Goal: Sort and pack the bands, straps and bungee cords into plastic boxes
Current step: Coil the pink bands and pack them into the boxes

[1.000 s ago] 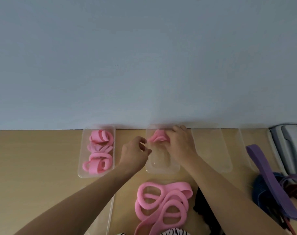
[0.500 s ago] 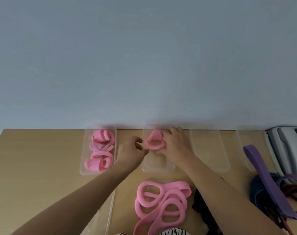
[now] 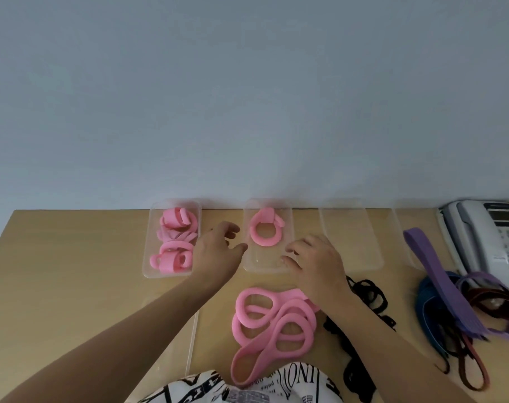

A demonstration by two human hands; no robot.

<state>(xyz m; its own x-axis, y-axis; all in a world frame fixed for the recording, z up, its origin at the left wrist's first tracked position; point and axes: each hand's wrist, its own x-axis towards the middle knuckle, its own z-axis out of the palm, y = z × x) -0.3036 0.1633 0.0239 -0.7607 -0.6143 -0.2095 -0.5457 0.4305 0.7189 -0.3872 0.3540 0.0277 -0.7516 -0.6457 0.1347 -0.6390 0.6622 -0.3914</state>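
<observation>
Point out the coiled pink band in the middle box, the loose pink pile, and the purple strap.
coiled pink band (image 3: 264,245), head view, lower arc of its ring.
loose pink pile (image 3: 294,315), head view, a middle loop.
purple strap (image 3: 433,267), head view, its flat middle stretch.

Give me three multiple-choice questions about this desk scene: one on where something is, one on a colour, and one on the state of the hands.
1. Where does the coiled pink band lie?
A. In the second box from the left
B. On the phone
C. In the person's lap

2. What colour is the wide strap beside the phone?
A. Yellow
B. Purple
C. White

3. What are the hands doing?
A. Both grip bands
B. One lifts a box
C. Both open, holding nothing

Answers: 1 A, the band sits at that box's far end. 2 B, the strap is plainly purple. 3 C, the left hand and right hand hold nothing, their fingers relaxed.
</observation>
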